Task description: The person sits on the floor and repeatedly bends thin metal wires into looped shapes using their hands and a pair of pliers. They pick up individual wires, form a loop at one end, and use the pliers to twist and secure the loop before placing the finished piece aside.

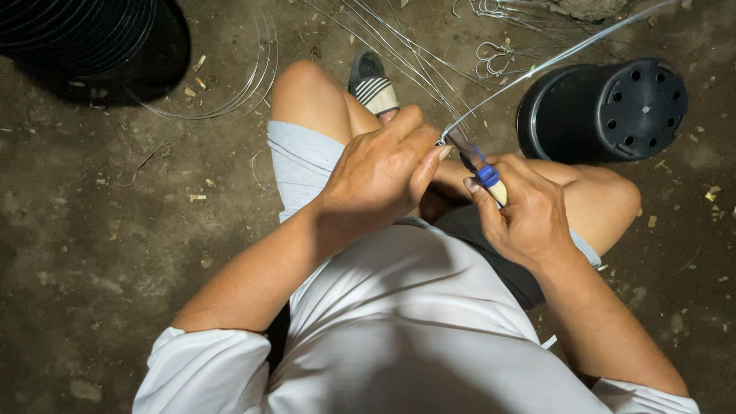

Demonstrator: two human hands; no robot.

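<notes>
The left hand [383, 172] pinches a thin wire [537, 69] at its near end. The right hand [525, 211] is wrapped around blue-handled pliers [479, 165] biting that wire between both hands. A black pot [602, 111] lies just beyond the right hand.

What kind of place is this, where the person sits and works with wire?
Probably a rough outdoor or shed work spot: bare dirt floor, loose wire lying around, and a black plastic pot tipped on its side.

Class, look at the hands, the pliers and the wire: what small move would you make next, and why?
Probably squeeze the pliers and turn them. The right hand grips their blue and cream handles, and their tip meets the wire just where the left hand pinches it. The wire runs straight up and away, so the bend looks not yet made.
</notes>
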